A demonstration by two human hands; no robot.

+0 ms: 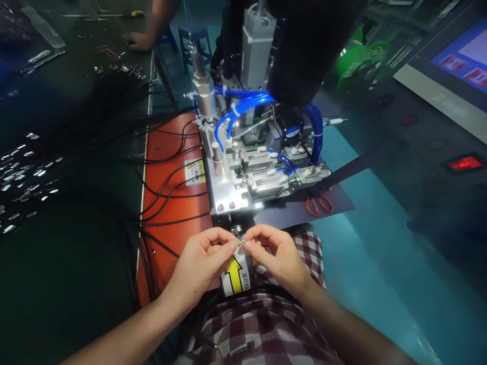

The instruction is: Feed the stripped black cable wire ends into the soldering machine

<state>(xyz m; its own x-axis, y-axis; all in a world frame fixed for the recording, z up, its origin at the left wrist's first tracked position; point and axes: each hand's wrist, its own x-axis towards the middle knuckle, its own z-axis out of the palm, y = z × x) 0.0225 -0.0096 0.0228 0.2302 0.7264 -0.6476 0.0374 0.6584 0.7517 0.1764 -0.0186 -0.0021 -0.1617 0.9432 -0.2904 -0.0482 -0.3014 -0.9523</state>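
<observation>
Small coloured wires [241,243] are pinched between the fingertips of both hands, just in front of the machine. My left hand [207,256] is closed on them from the left, thumb against forefinger. From the right, my right hand [279,256] pinches the same wires, and the fingertips of the two hands nearly touch. Directly beyond the fingertips is a small metal and black fixture [237,230] at the machine's near edge. A white label with a yellow arrow [236,276] lies below the hands. The wires' exact ends are too small to make out.
The metal machine [228,187] with blue air tubes [254,100] stands ahead. Black cables [167,195] cross the orange surface [160,258] at left. Red-handled scissors [319,205] lie right. Another person's hand [140,41] rests at upper left. A screen [462,61] is at upper right.
</observation>
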